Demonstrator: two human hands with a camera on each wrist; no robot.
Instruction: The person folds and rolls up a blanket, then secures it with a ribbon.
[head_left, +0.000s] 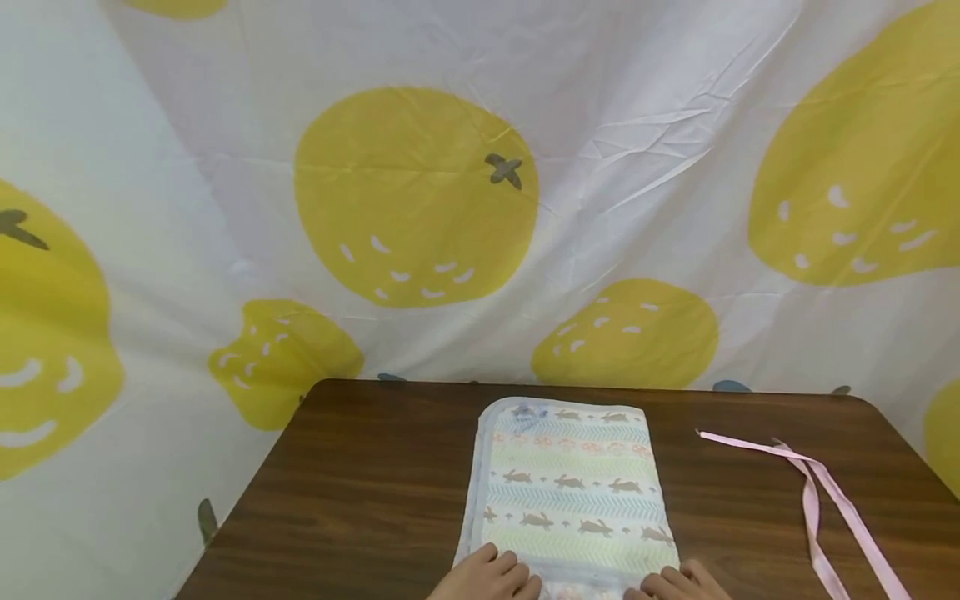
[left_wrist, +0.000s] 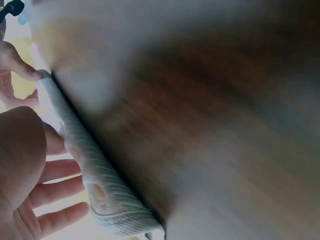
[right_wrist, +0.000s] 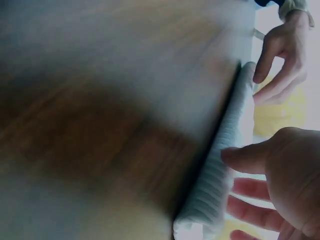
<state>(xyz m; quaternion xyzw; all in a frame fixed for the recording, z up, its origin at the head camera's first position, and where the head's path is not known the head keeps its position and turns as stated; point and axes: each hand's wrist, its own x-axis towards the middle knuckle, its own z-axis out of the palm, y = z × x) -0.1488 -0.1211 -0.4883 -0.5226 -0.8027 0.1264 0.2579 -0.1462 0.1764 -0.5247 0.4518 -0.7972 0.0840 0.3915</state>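
Note:
A folded, quilted cloth (head_left: 573, 487) lies on the table, pale with rows of brown rabbits and blue, green and pink bands. Layers show along its left side, and a small blue mark sits near the far left corner. Its near end forms a thick roll, visible in the left wrist view as a long roll (left_wrist: 95, 165). My left hand (head_left: 491, 577) grips the near end at the left, fingers bent over it. At the right of the same end, my right hand (head_left: 678, 583) holds on, with its thumb (right_wrist: 245, 156) against the roll.
A pink ribbon (head_left: 847, 504) lies in loose strands on the right of the dark wooden table (head_left: 360, 492). Behind the far table edge hangs a white curtain (head_left: 600, 208) printed with yellow fruit.

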